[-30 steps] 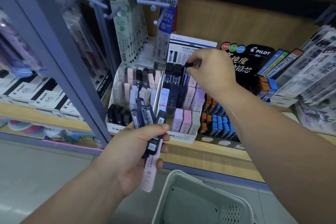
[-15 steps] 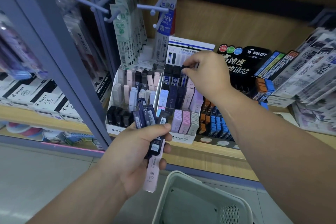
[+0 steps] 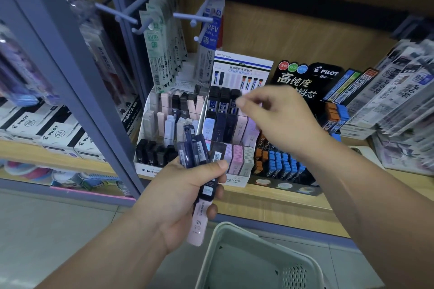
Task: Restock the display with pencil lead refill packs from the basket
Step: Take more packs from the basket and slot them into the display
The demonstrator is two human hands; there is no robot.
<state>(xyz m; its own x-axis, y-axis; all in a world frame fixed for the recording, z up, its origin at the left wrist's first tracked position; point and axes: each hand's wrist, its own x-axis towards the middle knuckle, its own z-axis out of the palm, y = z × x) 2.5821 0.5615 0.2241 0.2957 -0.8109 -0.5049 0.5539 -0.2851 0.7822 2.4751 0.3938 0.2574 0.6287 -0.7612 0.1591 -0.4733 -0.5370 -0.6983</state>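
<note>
— What do we see first, from the biggest thing?

— We see the wooden shelf (image 3: pixel 270 198) across the whole view, with a blue-grey post (image 3: pixel 70 73) standing in front of it on the left. Below, at the bottom edge, we see the pale basket (image 3: pixel 246 270), just under the two arms. We can see only its upper part.

— And on the shelf?

— We find the white tiered display (image 3: pixel 148 171) in the middle, with rows of upright lead cases in black, pink, lilac and dark blue. Just beside it on the right stands a black Pilot display (image 3: pixel 328 73) with orange and blue cases. Above the white one, long packets (image 3: pixel 162 49) hang on hooks.

— How are the hands?

— The left hand (image 3: pixel 178 202) is in front of the display's lower row and grips a bundle of lead refill packs (image 3: pixel 199 148), with the thumb across them. Most are dark blue. One pink pack (image 3: pixel 199 223), marked 0.5 HB, sticks out below the fingers, above the basket.

— And the other?

— The right hand (image 3: pixel 277 122) hovers at the display's back row, close to the black cases (image 3: pixel 219 98). Its thumb and first finger come together, the other fingers curl loosely. The tips are blurred, so we cannot tell if they pinch something.
</note>
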